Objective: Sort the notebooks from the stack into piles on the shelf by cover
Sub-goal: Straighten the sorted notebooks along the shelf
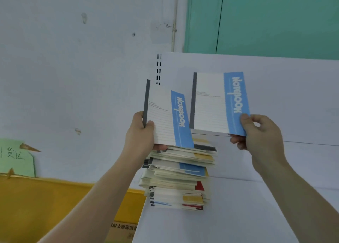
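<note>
Blue-striped and white, two matching notebooks are held up in the air above the stack (178,175), which stands near the left edge of the white shelf (275,197). The left notebook (167,118) hangs just over the stack's top; the right notebook (219,102) is held a little higher and beside it, apart from the first.

No sorted pile is visible on the shelf, so both still need a place. The stack is the likely trouble: its notebooks are skewed, with yellow, blue and red covers jutting out at different angles, and it sits close to the shelf's left edge. A knock from the left forearm while reaching back could, I judge, slide the upper ones off. The right notebook is held only by one lower corner, so it could swing or slip if moved quickly.

The left hand (142,132) grips its notebook at the lower spine corner, thumb on the cover and fingers curled behind. The right hand (260,132) pinches its notebook's lower right corner between thumb and fingers.
</note>
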